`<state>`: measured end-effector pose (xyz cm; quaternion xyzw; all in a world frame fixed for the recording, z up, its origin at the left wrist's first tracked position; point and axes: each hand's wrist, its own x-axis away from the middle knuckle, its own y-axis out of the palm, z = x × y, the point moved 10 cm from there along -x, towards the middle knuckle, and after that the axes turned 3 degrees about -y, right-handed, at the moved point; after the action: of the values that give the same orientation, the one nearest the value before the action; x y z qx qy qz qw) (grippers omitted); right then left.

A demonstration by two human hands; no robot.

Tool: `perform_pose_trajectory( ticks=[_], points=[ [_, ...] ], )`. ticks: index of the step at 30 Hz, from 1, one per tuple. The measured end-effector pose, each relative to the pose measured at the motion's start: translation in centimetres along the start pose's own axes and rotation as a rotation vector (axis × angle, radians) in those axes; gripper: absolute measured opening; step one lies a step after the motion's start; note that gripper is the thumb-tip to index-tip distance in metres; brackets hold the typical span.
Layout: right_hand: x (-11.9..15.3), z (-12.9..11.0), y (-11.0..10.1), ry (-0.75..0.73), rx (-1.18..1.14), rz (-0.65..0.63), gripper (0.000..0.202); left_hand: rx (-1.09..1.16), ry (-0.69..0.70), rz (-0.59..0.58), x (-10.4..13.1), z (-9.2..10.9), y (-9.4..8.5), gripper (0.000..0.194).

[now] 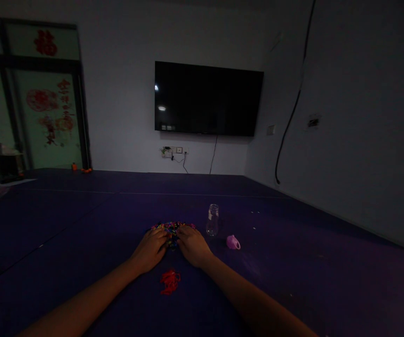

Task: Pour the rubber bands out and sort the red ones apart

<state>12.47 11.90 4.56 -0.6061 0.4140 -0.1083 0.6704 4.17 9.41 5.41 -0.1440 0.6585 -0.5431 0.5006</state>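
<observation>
A pile of small multicoloured loops, which look like rubber bands (171, 226), lies on the dark purple surface in front of me. My left hand (150, 249) rests over its near left side, fingers stretched forward and palm down. Across from it, my right hand (193, 245) lies on the right side of the pile in the same way, with its fingers laid out. Both hands hide part of the pile. Closer to me, between my forearms, sits a separate small heap of red bands (170, 282). Neither hand appears to grip anything.
An uncapped clear bottle (212, 222) stands upright just right of the pile. Beside it lies a pink lid (233, 242) with a loop. The purple surface (82, 215) reaches the wall, where a television (209, 99) hangs. A black cable (289, 124) dangles at the right.
</observation>
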Motion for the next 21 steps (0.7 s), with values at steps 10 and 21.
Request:
perform_pose_trajectory(
  ticks=[10,21],
  points=[
    [0.1,-1.9,-0.3,-0.137,-0.014,-0.018,0.036,0.026,0.016,-0.01,-0.1,0.5,-0.3,0.026],
    [0.1,-1.5,0.0,-0.148,-0.046,-0.027,0.033,0.016,0.0,-0.02,-0.1,0.7,-0.3,0.026]
  ],
)
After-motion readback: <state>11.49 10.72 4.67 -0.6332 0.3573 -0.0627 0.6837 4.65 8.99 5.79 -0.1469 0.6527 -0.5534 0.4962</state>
